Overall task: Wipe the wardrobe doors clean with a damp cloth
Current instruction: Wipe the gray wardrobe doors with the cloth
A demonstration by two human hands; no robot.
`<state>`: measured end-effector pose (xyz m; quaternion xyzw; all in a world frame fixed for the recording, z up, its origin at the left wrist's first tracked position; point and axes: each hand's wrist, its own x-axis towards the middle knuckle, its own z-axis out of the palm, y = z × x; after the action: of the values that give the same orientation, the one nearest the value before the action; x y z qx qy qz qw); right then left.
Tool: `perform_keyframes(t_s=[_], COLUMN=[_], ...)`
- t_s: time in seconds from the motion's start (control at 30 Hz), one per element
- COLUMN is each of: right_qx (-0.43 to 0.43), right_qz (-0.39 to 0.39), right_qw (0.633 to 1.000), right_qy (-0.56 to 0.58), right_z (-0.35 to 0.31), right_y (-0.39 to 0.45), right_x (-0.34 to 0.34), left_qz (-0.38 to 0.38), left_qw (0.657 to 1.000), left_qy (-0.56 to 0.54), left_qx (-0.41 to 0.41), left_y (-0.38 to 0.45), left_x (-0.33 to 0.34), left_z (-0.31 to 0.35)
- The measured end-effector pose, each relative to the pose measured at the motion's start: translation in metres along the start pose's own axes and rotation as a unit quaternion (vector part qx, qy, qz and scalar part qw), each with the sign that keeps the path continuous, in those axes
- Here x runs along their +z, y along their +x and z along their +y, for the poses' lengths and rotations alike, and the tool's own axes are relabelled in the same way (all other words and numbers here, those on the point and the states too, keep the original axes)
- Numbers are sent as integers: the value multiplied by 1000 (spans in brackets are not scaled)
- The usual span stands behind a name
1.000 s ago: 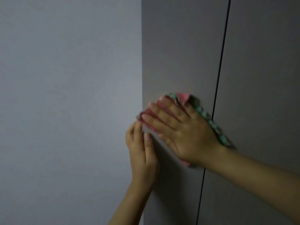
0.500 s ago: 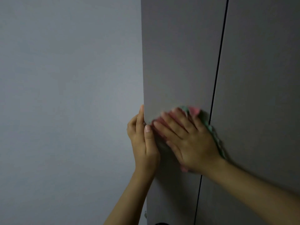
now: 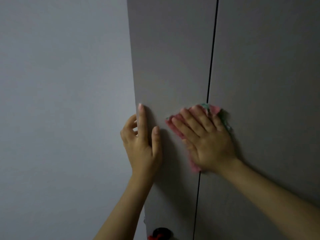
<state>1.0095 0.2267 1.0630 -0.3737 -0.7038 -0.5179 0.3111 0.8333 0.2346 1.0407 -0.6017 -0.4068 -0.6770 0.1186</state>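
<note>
The right hand, fingers spread flat, presses the pink-and-green cloth across the gap between the wardrobe doors, now farther right of the left hand, whose straight fingers still steady the door edge.

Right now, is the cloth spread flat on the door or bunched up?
Mostly flat. The right hand presses the cloth against the wardrobe doors with straight fingers; pink and green edges show around it, straddling the door gap.
</note>
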Motion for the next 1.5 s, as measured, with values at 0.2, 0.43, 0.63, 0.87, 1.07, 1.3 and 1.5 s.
perform_keyframes(t_s=[0.2, 0.43, 0.63, 0.87, 1.07, 1.3, 1.5], right_qx=[289, 105, 368, 79, 207, 25, 142], right_qz=[74, 17, 82, 26, 59, 29, 71], right_qw=[954, 994, 924, 997, 976, 999, 987], right_qy=[-36, -17, -54, 7, -31, -8, -21], right_z=[52, 27, 94, 28, 132, 108, 203], right_y=[-1, -20, -14, -11, 6, -21, 17], right_x=[-12, -3, -19, -4, -31, -19, -48], left_qz=[4, 4, -15, -11, -9, 1, 12], left_qw=[997, 989, 986, 987, 990, 992, 992], left_qy=[67, 88, 77, 45, 83, 103, 115], left_qx=[-42, -121, -150, -151, -115, -75, -52], left_y=[-2, -7, -8, -14, -16, -22, -17], left_x=[1, 8, 8, 15, 33, 65, 82], left_z=[15, 40, 45, 64, 81, 120, 144])
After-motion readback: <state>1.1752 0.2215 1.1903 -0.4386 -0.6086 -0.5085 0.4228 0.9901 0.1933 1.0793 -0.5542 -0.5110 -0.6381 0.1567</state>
